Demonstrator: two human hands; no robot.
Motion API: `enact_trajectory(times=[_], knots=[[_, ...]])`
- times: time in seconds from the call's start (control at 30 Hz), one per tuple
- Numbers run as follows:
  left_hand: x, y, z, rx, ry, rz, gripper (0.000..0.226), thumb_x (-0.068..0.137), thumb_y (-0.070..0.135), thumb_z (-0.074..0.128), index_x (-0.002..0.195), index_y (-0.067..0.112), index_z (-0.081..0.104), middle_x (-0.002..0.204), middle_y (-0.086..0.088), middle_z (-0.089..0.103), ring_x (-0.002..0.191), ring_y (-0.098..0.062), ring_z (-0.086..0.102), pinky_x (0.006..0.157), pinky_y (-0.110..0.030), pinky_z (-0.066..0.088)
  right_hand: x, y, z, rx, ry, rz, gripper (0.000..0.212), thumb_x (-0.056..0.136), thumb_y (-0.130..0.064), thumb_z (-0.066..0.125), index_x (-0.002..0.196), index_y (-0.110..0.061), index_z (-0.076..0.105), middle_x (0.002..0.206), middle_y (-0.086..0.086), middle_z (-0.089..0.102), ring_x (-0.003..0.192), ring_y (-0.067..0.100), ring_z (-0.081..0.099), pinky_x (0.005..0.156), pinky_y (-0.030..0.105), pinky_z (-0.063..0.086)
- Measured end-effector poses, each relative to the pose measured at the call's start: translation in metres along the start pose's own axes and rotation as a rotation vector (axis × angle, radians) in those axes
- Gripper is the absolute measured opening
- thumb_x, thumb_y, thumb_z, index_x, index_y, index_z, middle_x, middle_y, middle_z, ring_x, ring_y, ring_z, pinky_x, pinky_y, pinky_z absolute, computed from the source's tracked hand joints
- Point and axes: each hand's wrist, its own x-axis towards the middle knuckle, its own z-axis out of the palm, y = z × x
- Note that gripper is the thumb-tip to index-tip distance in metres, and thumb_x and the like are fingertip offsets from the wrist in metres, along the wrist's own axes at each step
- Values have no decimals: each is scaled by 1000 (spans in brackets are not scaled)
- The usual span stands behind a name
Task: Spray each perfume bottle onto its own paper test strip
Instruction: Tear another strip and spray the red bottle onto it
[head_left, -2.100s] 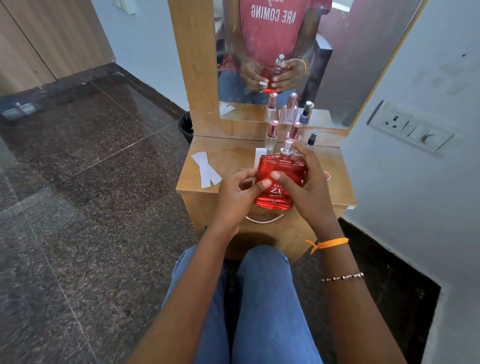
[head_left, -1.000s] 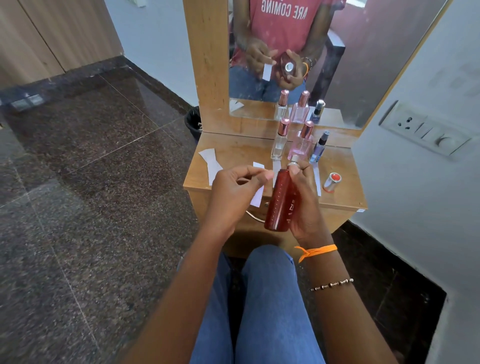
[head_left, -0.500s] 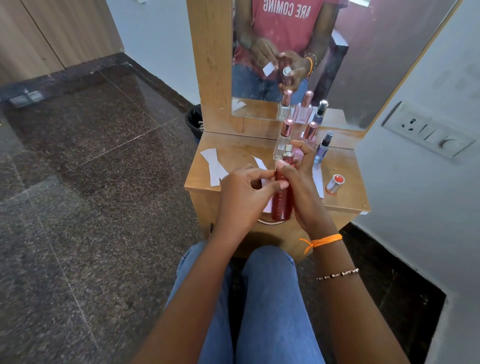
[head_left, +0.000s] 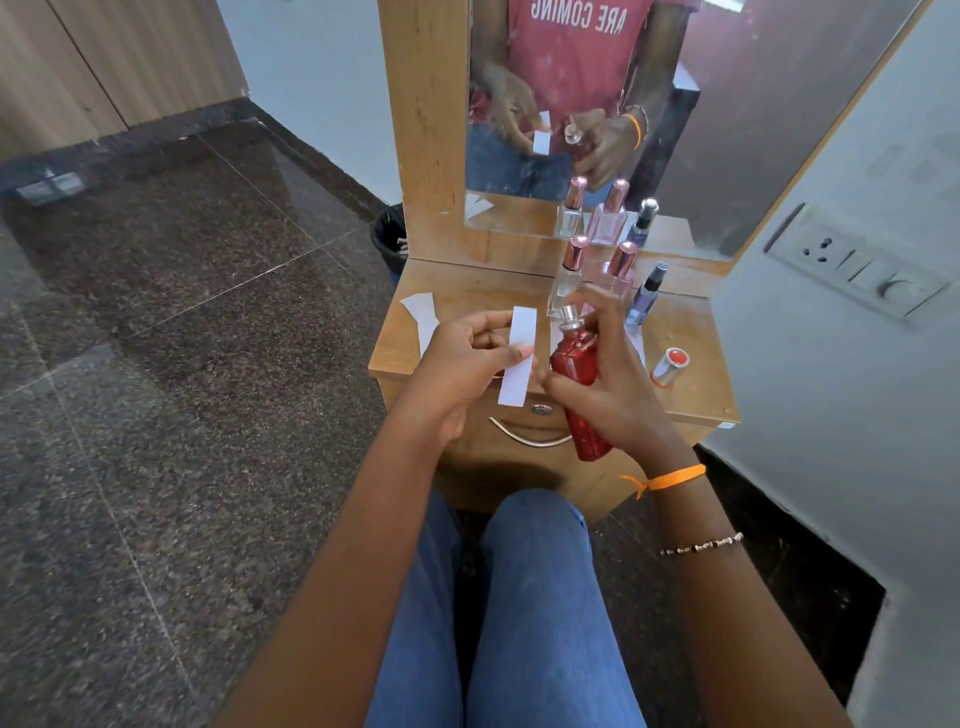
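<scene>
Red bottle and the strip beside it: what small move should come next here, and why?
Probably press the sprayer down with the right hand. That hand grips the red bottle, its cap already off and lying on the table, a raised finger over the bare nozzle. The left hand pinches a paper strip upright just beside the nozzle, so little seems left but the spray.

Red bottle (head_left: 576, 371), silver nozzle. White strip (head_left: 518, 356). Light wood counter (head_left: 691, 364). Clear bottle (head_left: 565, 280) and pink bottle (head_left: 615, 278), both rose-gold caps. Blue-violet vial (head_left: 645, 296), dark cap. Silver cap (head_left: 670, 366), red top. Orange wristband (head_left: 670, 480). Blue jeans (head_left: 530, 613). Dark speckled floor (head_left: 156, 364).
</scene>
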Motion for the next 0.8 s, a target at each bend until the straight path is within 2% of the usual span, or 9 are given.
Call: enact_trajectory(times=[0.1, 0.2, 0.27, 0.47, 0.67, 0.8], knots=[[-2, 1, -3, -19, -57, -16, 36, 84, 1, 64, 118, 10, 60, 68, 1, 57, 66, -2, 67, 57, -18, 52, 5, -3, 0, -297, 12, -100, 70, 68, -43, 62, 129, -24, 36, 120, 0, 49, 93, 21, 55, 76, 33, 46], [-4, 4, -6, -64, -118, -34, 28, 83, 0, 63, 103, 20, 64, 71, -1, 58, 67, -5, 69, 56, -20, 54, 9, -1, -1, -495, 27, -164, 71, 67, -46, 62, 129, -25, 35, 117, 4, 49, 93, 27, 56, 68, 29, 40], [-5, 5, -7, -67, -154, -39, 28, 83, -1, 63, 98, 23, 64, 75, -4, 61, 67, -6, 69, 61, -21, 57, 10, -1, -1, -558, 28, -195, 71, 67, -46, 66, 128, -26, 36, 111, 5, 50, 88, 28, 57, 63, 29, 41], [-3, 3, -5, -67, -184, -19, 29, 84, -1, 62, 101, 23, 64, 75, -4, 61, 67, -5, 68, 66, -22, 57, 13, -4, -2, -697, -8, -270, 69, 68, -53, 67, 124, -29, 35, 105, 6, 51, 87, 27, 57, 56, 29, 43], [-2, -1, -5, -82, -190, -24, 36, 84, -2, 61, 115, 16, 61, 71, -5, 56, 69, -9, 69, 74, -29, 57, 13, -5, -4, -794, -41, -249, 69, 70, -58, 66, 124, -30, 34, 108, 6, 51, 89, 27, 56, 58, 40, 54], [-2, -3, -6, -110, -198, -34, 34, 84, -3, 61, 111, 19, 62, 70, -4, 55, 70, -11, 69, 81, -32, 56, 14, -7, -6, -828, -55, -247, 67, 71, -61, 60, 124, -29, 34, 107, 6, 50, 89, 27, 56, 59, 41, 54]])
